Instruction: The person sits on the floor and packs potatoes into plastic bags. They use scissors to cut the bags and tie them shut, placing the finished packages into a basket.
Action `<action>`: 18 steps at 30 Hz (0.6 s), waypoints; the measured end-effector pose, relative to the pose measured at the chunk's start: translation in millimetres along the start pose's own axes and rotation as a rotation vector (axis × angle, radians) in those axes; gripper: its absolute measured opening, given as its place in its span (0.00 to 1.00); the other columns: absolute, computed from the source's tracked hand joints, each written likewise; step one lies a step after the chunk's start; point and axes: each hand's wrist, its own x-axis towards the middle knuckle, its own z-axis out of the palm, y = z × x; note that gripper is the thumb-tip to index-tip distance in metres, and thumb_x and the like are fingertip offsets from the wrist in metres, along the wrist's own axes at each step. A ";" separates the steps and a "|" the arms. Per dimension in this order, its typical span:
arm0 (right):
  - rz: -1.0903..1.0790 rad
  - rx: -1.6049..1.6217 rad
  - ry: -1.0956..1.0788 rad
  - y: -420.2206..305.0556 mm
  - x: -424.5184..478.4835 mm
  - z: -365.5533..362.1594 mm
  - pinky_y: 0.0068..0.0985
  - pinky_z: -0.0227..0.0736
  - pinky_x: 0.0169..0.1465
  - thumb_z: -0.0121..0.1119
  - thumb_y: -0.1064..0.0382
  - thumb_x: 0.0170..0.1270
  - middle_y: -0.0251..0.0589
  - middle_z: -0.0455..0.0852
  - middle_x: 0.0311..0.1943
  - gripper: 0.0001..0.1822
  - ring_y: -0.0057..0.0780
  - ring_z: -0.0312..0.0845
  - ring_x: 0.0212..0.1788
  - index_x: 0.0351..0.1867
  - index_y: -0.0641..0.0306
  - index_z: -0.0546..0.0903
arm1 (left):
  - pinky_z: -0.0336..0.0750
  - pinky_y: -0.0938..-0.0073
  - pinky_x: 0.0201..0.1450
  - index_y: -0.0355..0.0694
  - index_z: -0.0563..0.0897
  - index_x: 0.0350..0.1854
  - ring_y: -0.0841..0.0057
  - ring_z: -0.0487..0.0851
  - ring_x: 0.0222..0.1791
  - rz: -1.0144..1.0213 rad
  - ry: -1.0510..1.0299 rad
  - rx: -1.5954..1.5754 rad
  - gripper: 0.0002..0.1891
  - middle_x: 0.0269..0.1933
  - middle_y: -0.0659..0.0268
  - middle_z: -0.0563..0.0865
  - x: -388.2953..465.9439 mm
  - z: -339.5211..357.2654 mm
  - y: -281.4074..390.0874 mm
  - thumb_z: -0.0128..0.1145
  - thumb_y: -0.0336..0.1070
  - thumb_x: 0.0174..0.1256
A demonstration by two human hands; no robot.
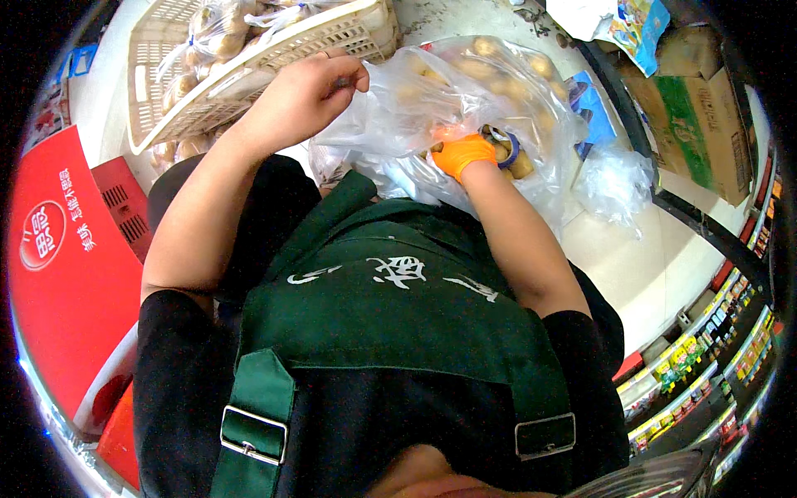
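Note:
A large clear plastic bag (411,93) full of potatoes (538,65) lies on the floor before me. At its left edge is my left hand (330,87), bare, with a ring and curled fingers; whether they pinch the plastic cannot be made out. My right hand (464,152), in an orange glove, reaches into the bag's opening among the potatoes, its fingertips partly hidden. Just right of the glove, a purple-blue ring, perhaps a tape roll (514,149), rests against loose potatoes. Beneath the bag's near side, a mesh or plastic bag (325,163) shows between my knees.
A white slatted plastic crate (140,87) at upper left holds bagged potatoes (218,34). Crumpled clear plastic (613,180) lies right of the big bag, near a cardboard box (691,124). Stocked shelves (685,367) curve along the lower right; a red panel (56,299) stands left.

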 end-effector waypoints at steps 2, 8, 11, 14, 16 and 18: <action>-0.051 0.065 -0.038 0.2 -13.7 -10.9 0.40 0.60 0.70 0.45 0.38 0.64 0.48 0.71 0.66 0.30 0.51 0.63 0.69 0.66 0.42 0.70 | 0.75 0.66 0.41 0.39 0.79 0.39 0.62 0.81 0.36 0.047 0.015 -0.013 0.07 0.34 0.59 0.81 1.3 2.4 -3.2 0.52 0.26 0.59; -0.035 0.274 0.187 17.5 -7.9 14.6 0.35 0.57 0.71 0.54 0.36 0.58 0.58 0.69 0.65 0.35 0.49 0.61 0.70 0.66 0.45 0.72 | 0.76 0.62 0.43 0.40 0.80 0.39 0.57 0.81 0.38 0.148 0.033 0.093 0.08 0.35 0.57 0.82 6.7 -0.8 -8.2 0.52 0.26 0.59; -0.049 0.562 0.096 24.2 -26.5 -2.5 0.34 0.61 0.68 0.58 0.39 0.58 0.57 0.73 0.62 0.35 0.45 0.69 0.65 0.64 0.54 0.73 | 0.77 0.60 0.45 0.40 0.81 0.39 0.56 0.82 0.41 0.115 0.031 0.208 0.10 0.38 0.56 0.84 5.4 -0.8 -16.8 0.51 0.26 0.58; -0.134 0.835 0.042 26.2 -68.8 -48.0 0.31 0.67 0.63 0.61 0.44 0.60 0.50 0.79 0.58 0.33 0.41 0.76 0.58 0.61 0.64 0.74 | 0.77 0.60 0.47 0.40 0.83 0.40 0.56 0.83 0.43 0.058 0.057 0.252 0.12 0.39 0.55 0.85 4.8 0.1 -27.1 0.50 0.25 0.57; -0.189 1.000 -0.025 29.8 -105.9 -76.7 0.28 0.70 0.59 0.62 0.48 0.61 0.47 0.80 0.56 0.31 0.36 0.77 0.55 0.61 0.66 0.74 | 0.76 0.60 0.51 0.40 0.83 0.45 0.53 0.82 0.46 -0.010 0.046 0.208 0.15 0.45 0.54 0.85 7.3 -1.4 -30.6 0.50 0.23 0.57; -0.213 1.199 -0.072 24.9 -148.8 -107.5 0.26 0.73 0.54 0.62 0.50 0.62 0.43 0.81 0.54 0.30 0.32 0.79 0.52 0.62 0.65 0.73 | 0.76 0.60 0.52 0.40 0.83 0.47 0.52 0.82 0.46 -0.033 0.065 0.207 0.16 0.46 0.52 0.85 8.6 -0.3 -36.0 0.50 0.23 0.57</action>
